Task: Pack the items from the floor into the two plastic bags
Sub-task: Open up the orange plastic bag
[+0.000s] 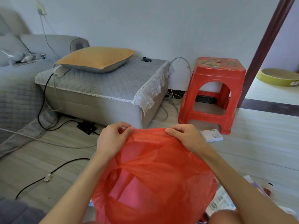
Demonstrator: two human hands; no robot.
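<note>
A red plastic bag hangs in front of me, held up by its far edge. My left hand pinches that edge on the left and my right hand pinches it on the right, stretching it between them. A white box lies on the floor beside the stool. At the lower right, partly hidden by my right arm and the bag, lie a printed white package and a small red bottle. A second bag is not in sight.
A red plastic stool stands ahead on the right. A grey ottoman with an orange pillow sits ahead, joined to a sofa on the left. Black cables and a power strip run over the floor at left.
</note>
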